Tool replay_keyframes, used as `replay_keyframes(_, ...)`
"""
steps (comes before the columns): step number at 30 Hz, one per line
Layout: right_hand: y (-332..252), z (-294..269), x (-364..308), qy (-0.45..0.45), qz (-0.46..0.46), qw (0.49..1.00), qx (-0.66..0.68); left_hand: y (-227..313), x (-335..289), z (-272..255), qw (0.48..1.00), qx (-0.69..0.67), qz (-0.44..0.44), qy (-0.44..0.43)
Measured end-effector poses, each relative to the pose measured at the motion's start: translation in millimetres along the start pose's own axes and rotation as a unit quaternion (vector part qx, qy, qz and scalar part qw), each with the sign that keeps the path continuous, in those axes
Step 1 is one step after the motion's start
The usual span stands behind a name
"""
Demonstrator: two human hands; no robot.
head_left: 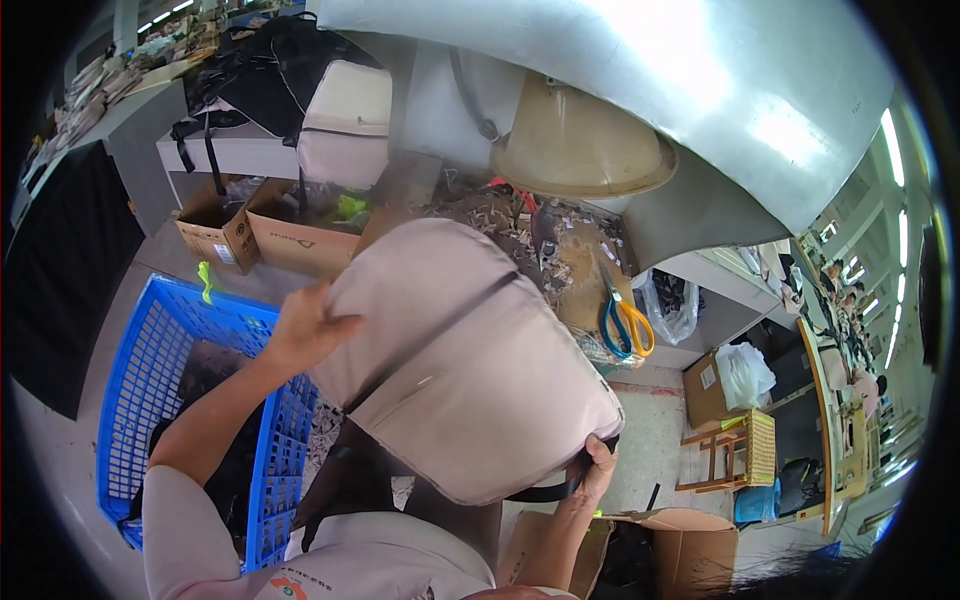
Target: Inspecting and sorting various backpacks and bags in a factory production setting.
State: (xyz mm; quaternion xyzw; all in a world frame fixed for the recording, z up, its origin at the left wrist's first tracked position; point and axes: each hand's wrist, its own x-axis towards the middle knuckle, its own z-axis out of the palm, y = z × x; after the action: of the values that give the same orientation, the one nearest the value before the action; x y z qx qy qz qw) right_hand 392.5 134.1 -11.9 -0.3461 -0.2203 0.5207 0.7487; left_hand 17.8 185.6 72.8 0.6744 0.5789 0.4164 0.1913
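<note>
A pale pinkish-beige backpack [470,370] with a dark zipper line across it is held up in front of my body, tilted. My left hand [308,328] grips its upper left edge, thumb lying on the front face. At the lower right corner, my right hand [597,470] is closed on the bag's edge beside a black strap. Behind the bag, scissors [626,322] with one blue and one orange handle rest on a worktop [575,285] littered with scraps. Most of both hands' fingers are hidden behind the bag.
On my left stands a blue plastic basket [280,480] with dark material in it. Cardboard boxes [215,240] sit beyond it, below a similar pale bag [345,125]. A large metal hood [620,60] overhangs the worktop. An open carton [690,555] and a wooden stool [745,450] are to the right.
</note>
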Motion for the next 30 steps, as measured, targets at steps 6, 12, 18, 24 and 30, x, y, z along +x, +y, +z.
replay_keyframes(6,-6,134,-7,-0.332,-0.049,0.903,-0.269,87,-20,-42,0.928,0.262,0.260,0.048)
replay_keyframes(12,42,255,-15,-0.559,-0.125,0.783,-0.242,51,-32,-87,0.938,-0.195,-0.211,-0.192)
replay_keyframes(18,66,186,-47,-0.356,-0.118,0.859,-0.349,-4,-123,-206,0.894,-0.334,-0.192,0.227)
replay_keyframes(24,105,136,-118,-0.455,0.289,0.838,-0.085,-11,-160,-215,0.814,-0.469,-0.167,0.298)
replay_keyframes(30,106,111,-88,-0.261,0.233,0.926,-0.140,-45,-150,-154,0.732,-0.564,-0.136,0.357)
